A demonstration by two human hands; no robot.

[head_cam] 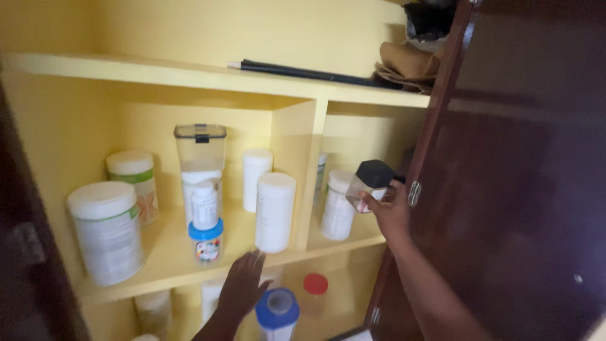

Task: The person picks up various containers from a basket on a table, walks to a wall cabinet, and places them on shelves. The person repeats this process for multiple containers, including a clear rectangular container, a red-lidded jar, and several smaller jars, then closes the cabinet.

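At about nine o'clock on the yellow shelf (183, 262) stands a large white tub (107, 230) with a green band, and behind it, nearer ten o'clock, a second tub (134, 180) of the same kind. Toward the centre a clear lidded canister (200, 151) rises at the back, with a small white bottle (204, 205) stacked on a blue-capped jar (206, 241) in front of it. Just right of those, a tall white canister (274, 211) stands close to the shelf divider (300, 164). At six o'clock the left hand (243, 287) is spread open with fingers loose, holding nothing, hovering near the shelf edge just above a blue-lidded container (276, 314) and beside a red-lidded jar (315, 285) on the lower level. Past the divider another white canister (338, 205) sits in the right compartment. At roughly three o'clock the right hand (390, 211) is closed around a small clear jar (370, 183) with a black cap, held tilted in the air beside the dark cupboard door (517, 189), just in front of the right compartment. The jar looks light and rigid; its smooth clear wall is likely slippery and may be breakable, so a grip around the body just under the cap seems safest. On the top ledge at twelve o'clock lies a black rod (303, 72).
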